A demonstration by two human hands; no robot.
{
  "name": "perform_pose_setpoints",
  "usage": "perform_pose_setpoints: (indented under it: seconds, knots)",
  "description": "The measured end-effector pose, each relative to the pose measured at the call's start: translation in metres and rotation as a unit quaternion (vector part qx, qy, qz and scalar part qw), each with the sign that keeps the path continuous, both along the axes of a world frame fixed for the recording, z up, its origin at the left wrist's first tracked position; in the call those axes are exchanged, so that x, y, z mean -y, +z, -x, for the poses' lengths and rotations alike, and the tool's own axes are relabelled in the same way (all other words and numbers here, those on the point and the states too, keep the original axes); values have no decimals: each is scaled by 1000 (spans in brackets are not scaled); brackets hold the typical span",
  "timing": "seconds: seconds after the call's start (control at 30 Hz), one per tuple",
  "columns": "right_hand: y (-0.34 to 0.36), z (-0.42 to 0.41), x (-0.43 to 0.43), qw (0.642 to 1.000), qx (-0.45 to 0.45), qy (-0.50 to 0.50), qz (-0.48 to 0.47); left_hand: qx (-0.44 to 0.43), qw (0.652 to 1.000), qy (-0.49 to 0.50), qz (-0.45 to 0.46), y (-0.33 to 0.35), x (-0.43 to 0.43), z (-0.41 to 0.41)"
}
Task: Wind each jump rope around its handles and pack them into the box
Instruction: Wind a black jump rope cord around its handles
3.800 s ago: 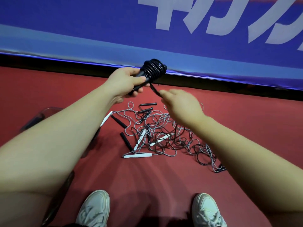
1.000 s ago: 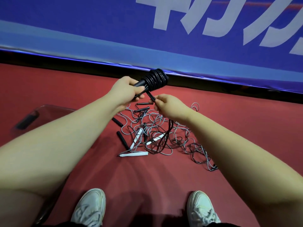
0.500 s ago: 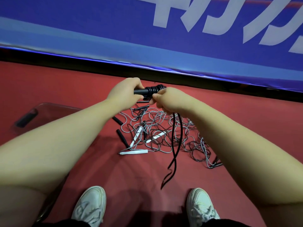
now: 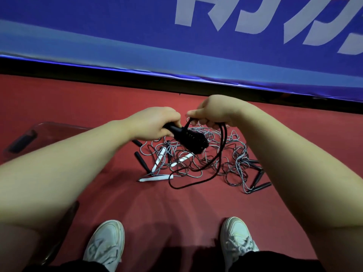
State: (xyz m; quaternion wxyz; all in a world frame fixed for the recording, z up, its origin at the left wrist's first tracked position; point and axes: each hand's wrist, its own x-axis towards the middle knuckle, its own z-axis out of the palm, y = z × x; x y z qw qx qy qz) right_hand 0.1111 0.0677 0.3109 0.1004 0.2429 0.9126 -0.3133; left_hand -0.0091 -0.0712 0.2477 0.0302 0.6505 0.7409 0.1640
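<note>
My left hand point(image 4: 157, 123) grips the black handles of a jump rope, and a thick coil of black rope point(image 4: 193, 141) is wound around their far end. Just to its right, my right hand point(image 4: 211, 112) grips the loose part of the same black rope. From there a long loop point(image 4: 198, 180) hangs down to the floor. Below the hands lies a tangled pile of grey and black ropes point(image 4: 198, 160) with black and white handles. The clear plastic box point(image 4: 49, 130) stands on the floor at the left, partly hidden by my left arm.
The floor is a red mat point(image 4: 176, 209). A blue banner wall point(image 4: 137, 46) with white lettering runs across the back. My two white shoes point(image 4: 107, 242) point(image 4: 236, 238) stand at the bottom. A loose white handle point(image 4: 155, 178) lies at the pile's near edge.
The wound bundle has dropped and now points down to the right. My right hand has pulled a length of rope off the coil, so a long black loop now hangs down.
</note>
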Motion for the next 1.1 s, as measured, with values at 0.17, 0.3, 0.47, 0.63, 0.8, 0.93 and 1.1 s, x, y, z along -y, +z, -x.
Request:
perform_pose_setpoints:
  seconds: [0.17,0.3,0.47,0.63,0.8,0.93,1.1]
  knots:
    - [0,-4,-14,996,37,35,-76,47,998,-37,11,4,-5,-13]
    - [-10,-9,-31,996,69,32,-41,120,991,-50,10,6,-7,-29]
    - [-19,-16,-50,986,79,24,147,203,975,-89,7,17,-8,-40]
    - [-30,-20,-55,981,53,16,186,154,981,-114,-19,21,-13,-42]
    - [-44,-18,-63,986,-72,-38,147,302,948,5,-98,32,-14,-38]
    - [-55,-16,-53,969,-193,-22,155,511,836,90,-178,37,-18,-31]
    - [-65,8,-16,911,-264,-2,317,625,742,130,-202,43,-17,-21]
